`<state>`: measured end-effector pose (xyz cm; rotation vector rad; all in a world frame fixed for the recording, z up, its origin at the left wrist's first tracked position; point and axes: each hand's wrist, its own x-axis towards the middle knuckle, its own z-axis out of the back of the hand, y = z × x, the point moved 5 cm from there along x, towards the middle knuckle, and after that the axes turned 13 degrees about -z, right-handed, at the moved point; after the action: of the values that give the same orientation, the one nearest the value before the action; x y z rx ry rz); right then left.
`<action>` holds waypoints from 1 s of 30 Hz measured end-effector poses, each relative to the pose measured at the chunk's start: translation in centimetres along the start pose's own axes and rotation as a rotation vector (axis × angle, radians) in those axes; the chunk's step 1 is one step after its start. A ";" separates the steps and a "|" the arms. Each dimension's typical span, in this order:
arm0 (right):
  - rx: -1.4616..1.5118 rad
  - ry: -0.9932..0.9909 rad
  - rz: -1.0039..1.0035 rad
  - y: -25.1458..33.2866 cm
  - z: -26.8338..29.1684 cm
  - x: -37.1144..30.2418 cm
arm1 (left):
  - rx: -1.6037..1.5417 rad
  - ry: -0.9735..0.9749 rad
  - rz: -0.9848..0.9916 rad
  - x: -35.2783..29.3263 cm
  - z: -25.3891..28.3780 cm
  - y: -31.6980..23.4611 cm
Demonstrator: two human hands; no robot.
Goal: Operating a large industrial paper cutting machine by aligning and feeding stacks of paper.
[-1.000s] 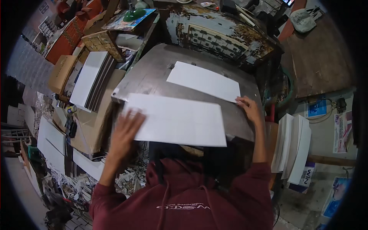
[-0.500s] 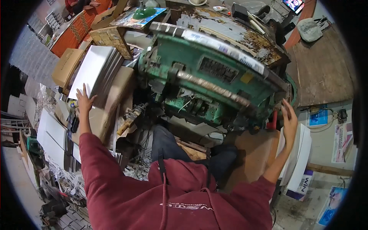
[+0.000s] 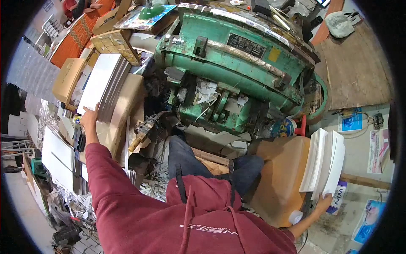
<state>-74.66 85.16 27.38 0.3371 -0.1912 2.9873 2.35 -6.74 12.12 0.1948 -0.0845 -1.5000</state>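
Observation:
On the left, my left hand [image 3: 89, 120] is closed at the near edge of a stack of white sheets [image 3: 100, 78]. Its fingers bend over the corner. My right hand [image 3: 323, 204], low on the right, grips the near end of another batch of white sheets [image 3: 335, 163]. That batch leans beside a second white pile [image 3: 314, 163]. Ahead of me stands a large green machine [image 3: 237, 63] with a worn metal bar [image 3: 241, 57] across it. Paper scraps [image 3: 206, 92] lie in its lower part.
A brown plastic jerrycan [image 3: 277, 182] stands between my legs and the right piles. Under the left stack is a brown wrapped bundle [image 3: 122, 110]. A yellow-handled tool [image 3: 139, 137] lies near it. More white sheets [image 3: 57, 156] and paper waste fill the far left.
My right hand has moved down from the machine's right side to the white sheets. My left hand's spread fingers have closed at the stack's edge. The machine's upper part has swung away from me.

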 end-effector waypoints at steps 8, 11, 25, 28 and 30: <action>0.647 0.223 -0.139 -6.7 0.1 4.0 | 0.071 -0.536 -0.320 -3.6 5.8 -12.7; 0.705 0.570 -0.315 -7.4 -0.3 4.9 | -0.063 -0.584 -0.571 -5.6 9.6 -19.3; 0.208 -0.471 -0.094 -2.3 6.9 -1.5 | -0.710 -0.864 -1.486 -20.7 28.4 -44.1; 0.491 -0.617 -0.071 2.9 10.5 -2.5 | -0.569 -0.390 -1.452 -16.5 22.6 -48.4; 0.701 -0.475 0.016 8.0 12.3 -3.1 | -0.305 -0.064 -1.434 -16.6 17.8 -50.1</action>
<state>-70.21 75.27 37.70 1.1048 0.8266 2.8256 -51.12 5.48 21.60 -0.0889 0.3032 -2.9133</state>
